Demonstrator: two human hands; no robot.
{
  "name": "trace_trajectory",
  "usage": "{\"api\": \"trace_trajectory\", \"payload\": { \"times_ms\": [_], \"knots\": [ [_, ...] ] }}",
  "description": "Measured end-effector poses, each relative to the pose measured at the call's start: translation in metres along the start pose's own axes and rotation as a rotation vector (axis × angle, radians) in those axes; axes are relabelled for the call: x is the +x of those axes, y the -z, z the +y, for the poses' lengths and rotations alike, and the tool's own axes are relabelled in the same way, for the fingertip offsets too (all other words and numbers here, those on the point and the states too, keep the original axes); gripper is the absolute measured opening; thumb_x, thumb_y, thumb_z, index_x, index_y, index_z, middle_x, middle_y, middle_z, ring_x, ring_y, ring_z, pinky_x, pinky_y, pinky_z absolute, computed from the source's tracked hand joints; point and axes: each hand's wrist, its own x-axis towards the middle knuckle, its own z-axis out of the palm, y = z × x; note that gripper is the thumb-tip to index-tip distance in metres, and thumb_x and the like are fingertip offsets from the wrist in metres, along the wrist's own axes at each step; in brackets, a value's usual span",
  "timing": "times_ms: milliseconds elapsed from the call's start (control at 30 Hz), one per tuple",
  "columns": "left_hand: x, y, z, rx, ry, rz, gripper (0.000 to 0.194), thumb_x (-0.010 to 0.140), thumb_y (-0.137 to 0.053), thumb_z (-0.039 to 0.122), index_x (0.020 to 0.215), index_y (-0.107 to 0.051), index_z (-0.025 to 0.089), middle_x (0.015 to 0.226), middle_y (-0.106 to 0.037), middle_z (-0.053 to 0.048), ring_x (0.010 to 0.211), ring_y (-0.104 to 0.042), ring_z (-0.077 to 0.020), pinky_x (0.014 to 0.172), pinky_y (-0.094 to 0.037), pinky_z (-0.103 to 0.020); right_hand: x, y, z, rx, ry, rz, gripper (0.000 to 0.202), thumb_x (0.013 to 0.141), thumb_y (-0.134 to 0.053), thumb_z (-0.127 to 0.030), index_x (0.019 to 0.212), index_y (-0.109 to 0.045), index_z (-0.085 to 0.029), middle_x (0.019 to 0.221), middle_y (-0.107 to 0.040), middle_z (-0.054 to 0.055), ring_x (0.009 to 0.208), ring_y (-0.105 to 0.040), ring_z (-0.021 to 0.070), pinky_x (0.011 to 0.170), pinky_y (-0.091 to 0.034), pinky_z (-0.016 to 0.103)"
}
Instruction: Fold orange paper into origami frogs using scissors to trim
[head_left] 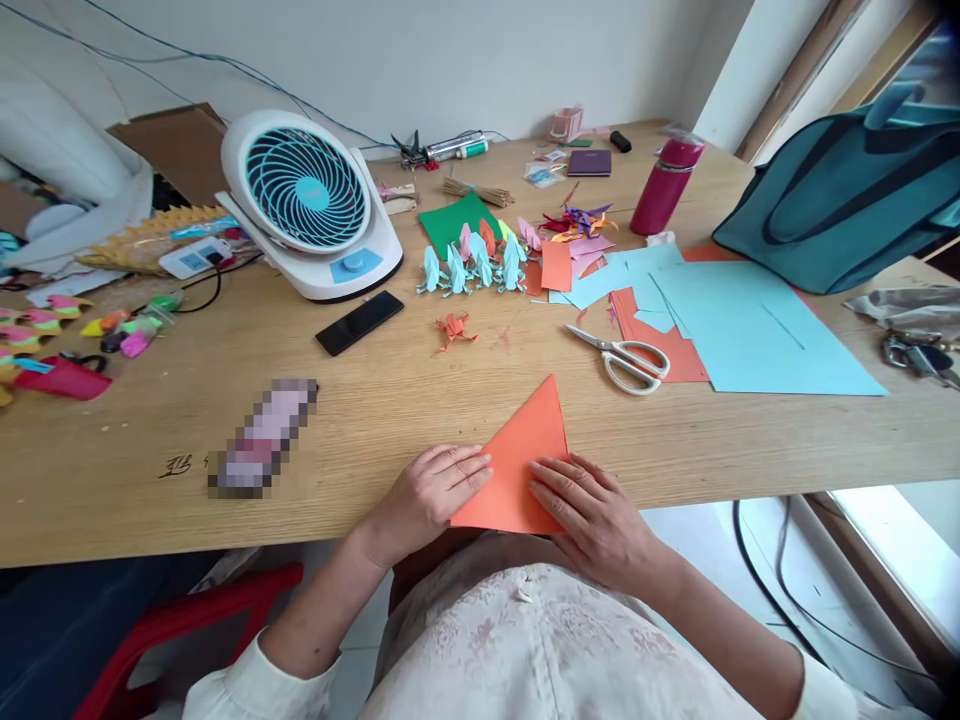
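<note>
A folded orange sheet of paper (523, 440) in a triangular shape lies at the table's front edge, its point facing away from me. My left hand (439, 490) rests on the sheet's left slanting edge with fingers stretched out and laid flat. On the right part of the sheet, my right hand (589, 510) presses with flat, slightly spread fingers. Both thumbs are hidden. Beyond the sheet are an orange origami figure (455, 330) with thin legs and a pair of white-handled scissors (634, 362), both apart from my hands.
Light blue origami figures (480, 262) stand in a row at the back beside a green sheet (461, 222). Blue paper (772, 325) covers the right side. A fan (311, 205), a black phone (360, 322), a red bottle (666, 185) and a teal bag (840, 190) surround the area.
</note>
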Motion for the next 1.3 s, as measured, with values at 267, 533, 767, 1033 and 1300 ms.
{"api": "trace_trajectory", "payload": {
  "times_ms": [267,533,767,1033,1300],
  "knots": [
    [-0.014,0.006,0.003,-0.06,0.078,-0.122,0.042,0.101,-0.05,0.039,0.134,-0.058,0.015,0.136,-0.063,-0.013,0.13,-0.055,-0.0286,0.105,-0.044,-0.044,-0.006,0.002,0.009,0.031,0.021,-0.059,0.047,0.099,-0.05,-0.02,0.146,-0.046,-0.01,0.146,-0.055,0.016,0.135,-0.051,0.0289,0.111,-0.041,0.053],
    [-0.001,0.022,0.02,-0.041,0.167,-0.156,0.027,0.096,-0.055,0.03,0.116,-0.064,0.014,0.105,-0.071,-0.011,0.097,-0.064,-0.0254,0.085,-0.048,-0.043,0.0,0.01,0.01,0.157,-0.022,-0.056,0.048,0.099,-0.048,-0.02,0.147,-0.046,-0.016,0.142,-0.059,0.015,0.131,-0.056,0.0281,0.107,-0.046,0.052],
    [0.03,0.03,0.031,-0.059,0.367,-0.36,0.012,0.093,-0.061,0.023,0.085,-0.068,0.017,0.084,-0.065,-0.005,0.081,-0.059,-0.0215,0.071,-0.047,-0.035,0.016,0.027,0.022,0.344,-0.075,-0.13,0.026,0.098,-0.054,-0.025,0.122,-0.065,-0.02,0.128,-0.068,0.012,0.116,-0.065,0.0257,0.103,-0.049,0.048],
    [0.053,0.036,-0.003,-0.325,0.493,-0.508,0.022,0.095,-0.058,0.024,0.074,-0.062,0.018,0.069,-0.059,0.003,0.063,-0.053,-0.0123,0.06,-0.035,-0.026,0.033,0.032,0.029,0.583,-0.365,-0.097,0.016,0.1,-0.051,-0.029,0.101,-0.063,-0.02,0.088,-0.066,0.005,0.074,-0.061,0.0158,0.063,-0.047,0.027],
    [0.064,0.034,-0.025,-0.46,0.551,-0.589,0.025,0.091,-0.054,0.027,0.067,-0.053,0.019,0.059,-0.05,0.006,0.055,-0.044,-0.0098,0.054,-0.027,-0.024,0.045,0.023,0.033,0.383,-0.52,-0.086,0.016,0.096,-0.051,-0.024,0.105,-0.063,-0.022,0.078,-0.064,0.0,0.062,-0.055,0.014,0.061,-0.041,0.027]
  ]
}}
